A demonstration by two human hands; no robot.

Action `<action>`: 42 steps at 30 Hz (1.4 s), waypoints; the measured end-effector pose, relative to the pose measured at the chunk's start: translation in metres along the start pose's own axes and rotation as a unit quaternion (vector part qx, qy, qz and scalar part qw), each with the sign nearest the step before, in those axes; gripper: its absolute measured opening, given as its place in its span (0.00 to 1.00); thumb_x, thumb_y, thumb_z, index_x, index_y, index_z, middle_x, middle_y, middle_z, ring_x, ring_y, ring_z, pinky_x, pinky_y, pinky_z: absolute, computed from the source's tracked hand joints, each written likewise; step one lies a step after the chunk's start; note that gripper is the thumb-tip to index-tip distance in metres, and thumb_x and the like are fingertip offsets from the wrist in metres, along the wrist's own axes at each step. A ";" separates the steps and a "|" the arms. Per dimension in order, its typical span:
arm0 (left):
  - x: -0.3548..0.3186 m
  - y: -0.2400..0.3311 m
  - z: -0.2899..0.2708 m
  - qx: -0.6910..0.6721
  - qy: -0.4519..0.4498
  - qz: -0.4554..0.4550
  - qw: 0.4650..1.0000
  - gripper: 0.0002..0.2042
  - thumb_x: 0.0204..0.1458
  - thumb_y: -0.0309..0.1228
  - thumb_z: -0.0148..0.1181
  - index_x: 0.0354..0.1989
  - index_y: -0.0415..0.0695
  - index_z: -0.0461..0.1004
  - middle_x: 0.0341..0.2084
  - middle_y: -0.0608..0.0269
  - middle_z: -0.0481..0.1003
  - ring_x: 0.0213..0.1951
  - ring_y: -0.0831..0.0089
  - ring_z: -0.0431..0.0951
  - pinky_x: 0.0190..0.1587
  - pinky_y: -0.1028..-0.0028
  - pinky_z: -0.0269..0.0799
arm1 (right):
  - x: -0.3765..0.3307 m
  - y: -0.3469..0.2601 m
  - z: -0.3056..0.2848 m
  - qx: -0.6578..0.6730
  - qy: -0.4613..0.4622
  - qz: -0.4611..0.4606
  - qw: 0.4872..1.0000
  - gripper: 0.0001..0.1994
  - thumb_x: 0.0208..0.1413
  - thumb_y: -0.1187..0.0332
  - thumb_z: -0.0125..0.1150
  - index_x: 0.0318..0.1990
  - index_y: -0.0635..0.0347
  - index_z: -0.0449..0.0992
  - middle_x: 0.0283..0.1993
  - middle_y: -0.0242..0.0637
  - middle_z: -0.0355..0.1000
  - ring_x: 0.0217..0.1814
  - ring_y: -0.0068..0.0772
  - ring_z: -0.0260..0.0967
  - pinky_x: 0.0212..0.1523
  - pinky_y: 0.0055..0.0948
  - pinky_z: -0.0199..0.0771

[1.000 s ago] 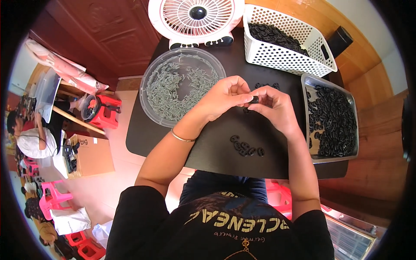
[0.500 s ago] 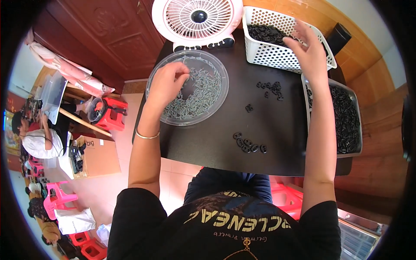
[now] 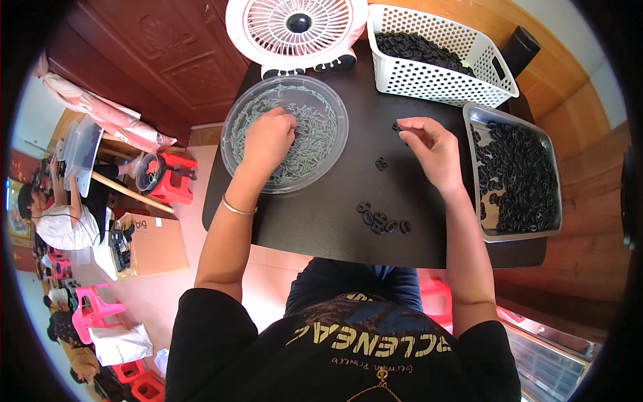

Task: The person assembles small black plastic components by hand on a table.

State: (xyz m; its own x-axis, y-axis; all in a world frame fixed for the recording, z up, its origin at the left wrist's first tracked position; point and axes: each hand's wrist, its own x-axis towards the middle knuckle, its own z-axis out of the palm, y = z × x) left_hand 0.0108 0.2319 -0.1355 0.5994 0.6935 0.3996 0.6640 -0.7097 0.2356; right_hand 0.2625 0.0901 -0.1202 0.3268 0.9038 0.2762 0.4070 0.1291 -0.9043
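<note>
A round clear plastic tub (image 3: 232, 163) holds a heap of small grey-green pins (image 3: 305, 157). My left hand (image 3: 271, 137) is down in it, its fingers bent closed among the pins; what they grip is hidden. To the right, my right hand (image 3: 435, 149) pinches thumb and forefinger at a small black part (image 3: 396, 126) on the dark table (image 3: 315, 224). The hand covers the other small parts there. Another small black part (image 3: 381, 163) lies alone nearby. Closer to me sit several oval black pieces (image 3: 379, 218) in a loose cluster.
A white perforated basket (image 3: 429, 88) of black pieces stands at the back right, a metal tray (image 3: 522, 238) of black ovals at the right. A pink and white fan (image 3: 298, 47) is behind the tub. At the left, a person (image 3: 67, 224) sits beyond a cardboard box (image 3: 157, 251).
My right hand has come down from over the white basket to the small black parts on the table. My left hand has dipped lower into the pins.
</note>
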 end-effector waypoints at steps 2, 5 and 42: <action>0.001 0.004 0.000 0.038 0.007 0.006 0.999 0.01 0.36 0.23 0.55 0.20 0.41 0.73 0.23 0.56 0.70 0.29 0.58 0.73 0.31 0.63 0.70 | -0.004 0.007 0.005 -0.008 0.004 -0.013 1.000 0.08 0.47 0.77 0.59 0.37 0.60 0.75 0.34 0.32 0.73 0.33 0.20 0.70 0.36 0.19 0.71; 0.006 0.005 0.000 0.080 -0.010 0.002 0.997 0.01 0.35 0.23 0.56 0.19 0.40 0.71 0.23 0.56 0.70 0.28 0.58 0.73 0.30 0.62 0.70 | -0.007 0.008 0.009 -0.020 -0.003 -0.023 1.000 0.08 0.46 0.78 0.59 0.36 0.60 0.75 0.33 0.34 0.73 0.32 0.22 0.71 0.36 0.19 0.71; 0.031 0.089 0.029 -0.729 -0.221 -0.162 0.627 0.06 0.47 0.23 0.57 0.34 0.37 0.72 0.30 0.63 0.74 0.32 0.80 0.72 0.36 0.83 0.69 | -0.010 0.007 0.007 0.034 -0.028 0.032 0.999 0.10 0.41 0.76 0.63 0.34 0.60 0.75 0.29 0.36 0.73 0.28 0.21 0.70 0.28 0.22 0.69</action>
State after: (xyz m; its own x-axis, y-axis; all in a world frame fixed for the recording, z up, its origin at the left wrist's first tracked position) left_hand 0.1013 0.1933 -0.1277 0.8173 0.5695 -0.0874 -0.1385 0.3415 0.9296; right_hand 0.2566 0.0847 -0.1319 0.3008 0.9324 0.2006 0.3266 0.0969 -0.9402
